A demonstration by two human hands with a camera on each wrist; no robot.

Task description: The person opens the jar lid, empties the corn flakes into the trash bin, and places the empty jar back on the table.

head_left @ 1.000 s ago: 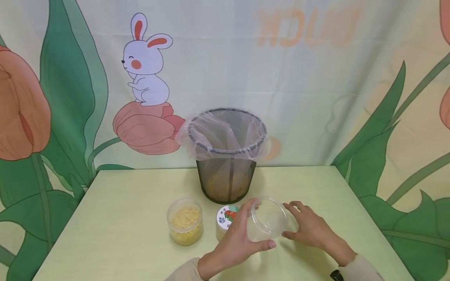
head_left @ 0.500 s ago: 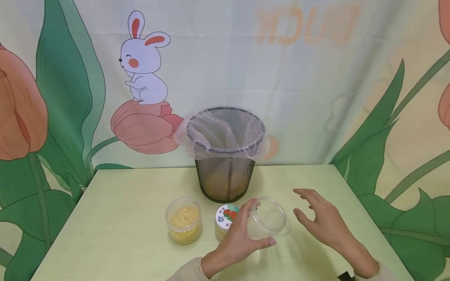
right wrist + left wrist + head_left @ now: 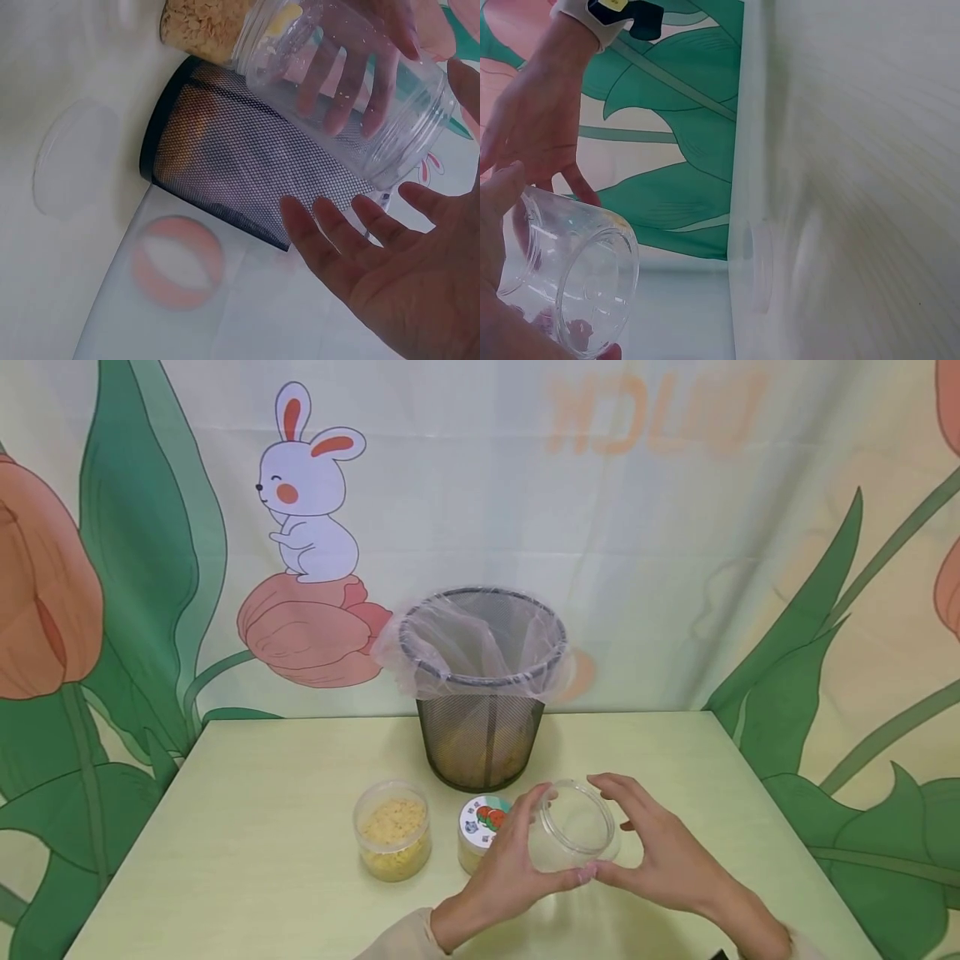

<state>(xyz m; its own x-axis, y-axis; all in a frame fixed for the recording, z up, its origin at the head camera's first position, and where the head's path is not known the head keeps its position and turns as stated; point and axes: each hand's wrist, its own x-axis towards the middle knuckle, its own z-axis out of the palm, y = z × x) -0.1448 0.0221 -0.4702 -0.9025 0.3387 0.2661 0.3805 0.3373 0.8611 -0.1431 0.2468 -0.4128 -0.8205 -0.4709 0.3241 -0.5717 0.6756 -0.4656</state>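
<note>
Left hand (image 3: 510, 862) wraps the clear jar (image 3: 553, 847), its thumb across the near side and fingers along the far side; we have it clamped on that jar. Our right hand (image 3: 667, 853) stands at the opposite side, fingers spread apart and only loosely bent, beside the rim; whether it touches the jar we cannot tell; the two thumb tips meet or nearly meet in the head view. Clear jar is tilted, held above the worktop (image 3: 262, 860) between our hands; we note small pale specks on its wall in the right wrist view.

To the left on the worktop we see an open jar of yellow crumbs (image 3: 395, 860), upright; between it and our left hand, a smaller jar (image 3: 471, 858) with a printed lid (image 3: 480, 820), partly hidden by that hand; a clear disc (image 3: 75, 157) lies flat near the bin. Behind the jars stands a dark mesh bin (image 3: 468, 735), upright, with a pinkish see-through bag (image 3: 480, 647) folded over its rim; yellowish matter shows low through the mesh; a curtain (image 3: 637, 527) with rabbit and tulip prints hangs beyond.
</note>
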